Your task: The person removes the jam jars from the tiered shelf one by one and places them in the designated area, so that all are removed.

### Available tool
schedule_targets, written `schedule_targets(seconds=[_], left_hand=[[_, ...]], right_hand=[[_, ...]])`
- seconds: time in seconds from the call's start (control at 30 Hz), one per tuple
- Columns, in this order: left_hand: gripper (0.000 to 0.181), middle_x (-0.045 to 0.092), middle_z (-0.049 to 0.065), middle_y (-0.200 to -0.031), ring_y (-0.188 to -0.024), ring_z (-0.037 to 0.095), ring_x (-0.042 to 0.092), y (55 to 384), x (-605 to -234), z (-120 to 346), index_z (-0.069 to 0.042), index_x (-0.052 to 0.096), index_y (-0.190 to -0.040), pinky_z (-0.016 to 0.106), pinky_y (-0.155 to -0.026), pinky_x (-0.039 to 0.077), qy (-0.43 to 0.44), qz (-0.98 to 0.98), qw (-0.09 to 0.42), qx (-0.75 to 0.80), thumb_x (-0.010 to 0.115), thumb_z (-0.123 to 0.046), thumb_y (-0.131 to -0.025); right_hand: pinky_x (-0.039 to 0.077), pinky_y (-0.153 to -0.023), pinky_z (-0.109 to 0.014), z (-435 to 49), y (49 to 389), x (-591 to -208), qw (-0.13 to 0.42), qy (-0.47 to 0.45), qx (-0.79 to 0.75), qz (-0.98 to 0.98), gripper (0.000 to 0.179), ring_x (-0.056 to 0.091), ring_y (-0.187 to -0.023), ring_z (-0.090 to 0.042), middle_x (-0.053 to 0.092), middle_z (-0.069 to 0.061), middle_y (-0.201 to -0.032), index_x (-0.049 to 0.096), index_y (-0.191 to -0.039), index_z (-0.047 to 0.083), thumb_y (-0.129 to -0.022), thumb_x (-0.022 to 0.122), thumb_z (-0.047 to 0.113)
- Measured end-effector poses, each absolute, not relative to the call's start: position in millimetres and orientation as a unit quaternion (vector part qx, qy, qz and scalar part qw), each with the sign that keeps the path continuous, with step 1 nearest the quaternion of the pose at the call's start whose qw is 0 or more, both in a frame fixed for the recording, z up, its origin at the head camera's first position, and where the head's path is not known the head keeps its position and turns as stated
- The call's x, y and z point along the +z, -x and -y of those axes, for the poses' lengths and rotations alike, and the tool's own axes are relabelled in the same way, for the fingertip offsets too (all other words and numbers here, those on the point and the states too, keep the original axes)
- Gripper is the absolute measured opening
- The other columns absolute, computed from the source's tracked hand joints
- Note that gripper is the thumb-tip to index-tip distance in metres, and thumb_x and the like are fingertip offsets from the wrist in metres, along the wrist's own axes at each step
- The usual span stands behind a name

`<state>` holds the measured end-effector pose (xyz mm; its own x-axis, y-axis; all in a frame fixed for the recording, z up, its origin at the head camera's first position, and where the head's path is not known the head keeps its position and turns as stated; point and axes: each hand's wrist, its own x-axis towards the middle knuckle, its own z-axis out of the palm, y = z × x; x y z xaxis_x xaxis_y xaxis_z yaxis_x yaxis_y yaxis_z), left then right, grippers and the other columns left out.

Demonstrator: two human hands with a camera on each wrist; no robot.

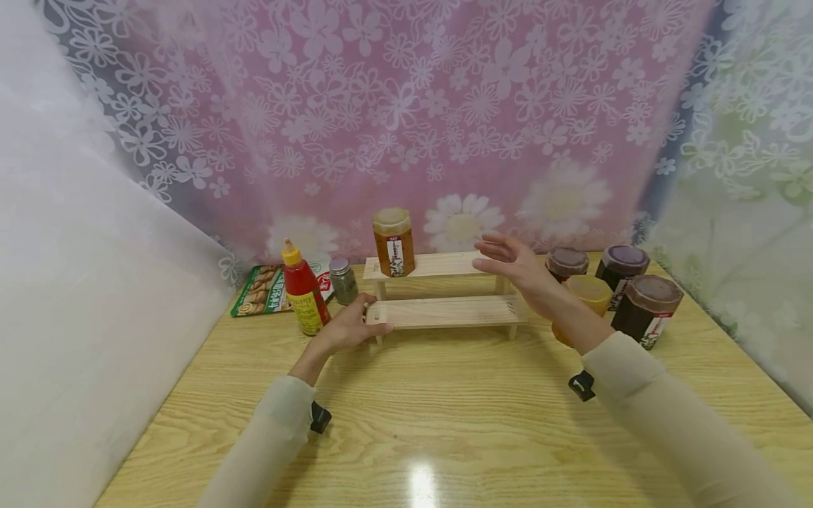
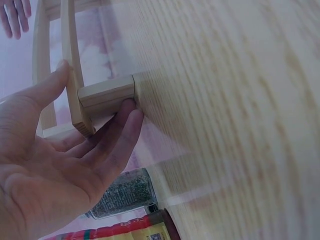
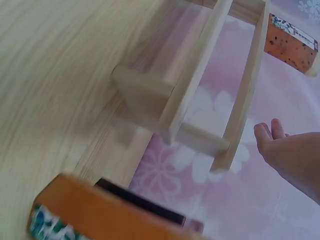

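A two-tier wooden rack [image 1: 444, 312] stands at the back of the table. My left hand [image 1: 351, 326] grips the left end of its lower tier. In the left wrist view the thumb lies on the board [image 2: 75, 95] and the fingers curl beneath, by the short leg [image 2: 107, 95]. Near the right end of the upper tier [image 1: 444, 264], my right hand [image 1: 517, 271] is raised with its fingers extended, holding nothing; a gap from the rack shows in the right wrist view. On the upper tier's left part stands an amber jar [image 1: 394, 243] with a pale lid.
Left of the rack are a red squeeze bottle [image 1: 306, 293] with a yellow cap, a small spice jar [image 1: 343, 281] and a green packet [image 1: 260, 291] lying flat. On the right, dark-lidded jars [image 1: 648, 310] and a yellow-lidded jar [image 1: 587, 293] stand close to my right forearm. A floral curtain [image 1: 406, 127] hangs behind.
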<state>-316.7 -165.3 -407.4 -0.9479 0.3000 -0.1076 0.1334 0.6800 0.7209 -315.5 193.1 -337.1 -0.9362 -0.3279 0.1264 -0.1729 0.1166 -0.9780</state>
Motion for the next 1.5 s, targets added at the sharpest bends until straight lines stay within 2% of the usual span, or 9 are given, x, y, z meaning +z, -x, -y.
schedule_targets(seconds=[0.3,0.5,0.67,0.83,1.03,1.27,1.5], left_hand=[[0.076,0.058,0.019,-0.138,-0.117,0.031,0.059,316,-408,168,-0.008,0.040,-0.153,0.050,-0.100,0.048,-0.112,-0.908,0.109,0.388,0.076,-0.042,-0.096],[0.077,0.055,0.021,-0.142,-0.124,0.035,0.057,316,-407,167,-0.007,0.039,-0.154,0.053,-0.105,0.046,-0.113,-0.910,0.110,0.383,0.076,-0.042,-0.096],[0.079,0.054,0.021,-0.145,-0.128,0.037,0.055,318,-407,167,-0.009,0.039,-0.155,0.055,-0.108,0.044,-0.110,-0.912,0.111,0.379,0.076,-0.044,-0.095],[0.079,0.053,0.021,-0.147,-0.131,0.037,0.054,321,-407,168,-0.009,0.038,-0.156,0.056,-0.110,0.043,-0.107,-0.912,0.112,0.380,0.075,-0.045,-0.095],[0.079,0.052,0.022,-0.148,-0.134,0.038,0.052,321,-404,168,-0.009,0.037,-0.157,0.056,-0.110,0.042,-0.109,-0.910,0.112,0.384,0.075,-0.044,-0.096],[0.077,0.052,0.021,-0.147,-0.132,0.037,0.053,320,-405,167,-0.010,0.037,-0.156,0.056,-0.109,0.043,-0.104,-0.911,0.118,0.381,0.074,-0.042,-0.097],[0.078,0.052,0.022,-0.147,-0.133,0.038,0.053,319,-405,165,-0.009,0.038,-0.156,0.055,-0.111,0.042,-0.104,-0.915,0.115,0.372,0.075,-0.042,-0.096]], right_hand=[[0.022,-0.124,-0.057,-150,336,-334,0.063,0.168,-0.633,-0.753,0.079,0.027,-0.155,-0.031,0.036,-0.014,-0.165,0.027,-0.163,0.011,-0.100,0.072,0.026],[0.024,-0.124,-0.054,-127,343,-330,0.064,0.149,-0.651,-0.741,0.079,0.030,-0.154,-0.030,0.038,-0.011,-0.164,0.029,-0.163,0.012,-0.099,0.073,0.024],[0.026,-0.124,-0.051,-106,348,-328,0.058,0.146,-0.668,-0.728,0.080,0.032,-0.154,-0.031,0.037,-0.015,-0.165,0.028,-0.163,0.009,-0.097,0.074,0.019],[0.028,-0.123,-0.052,-85,359,-327,0.048,0.142,-0.653,-0.742,0.086,0.032,-0.153,-0.032,0.036,-0.016,-0.165,0.028,-0.163,0.009,-0.094,0.079,0.022],[0.031,-0.121,-0.054,-63,369,-329,0.045,0.126,-0.642,-0.755,0.088,0.036,-0.151,-0.031,0.040,-0.012,-0.163,0.030,-0.161,0.012,-0.091,0.083,0.024],[0.042,-0.112,-0.055,-41,374,-335,0.039,0.124,-0.645,-0.753,0.085,0.049,-0.139,-0.034,0.050,-0.012,-0.151,0.034,-0.158,0.013,-0.090,0.084,0.024],[0.044,-0.110,-0.054,-36,377,-340,0.020,0.114,-0.623,-0.774,0.085,0.052,-0.136,-0.033,0.054,-0.011,-0.148,0.035,-0.159,0.017,-0.090,0.084,0.028]])
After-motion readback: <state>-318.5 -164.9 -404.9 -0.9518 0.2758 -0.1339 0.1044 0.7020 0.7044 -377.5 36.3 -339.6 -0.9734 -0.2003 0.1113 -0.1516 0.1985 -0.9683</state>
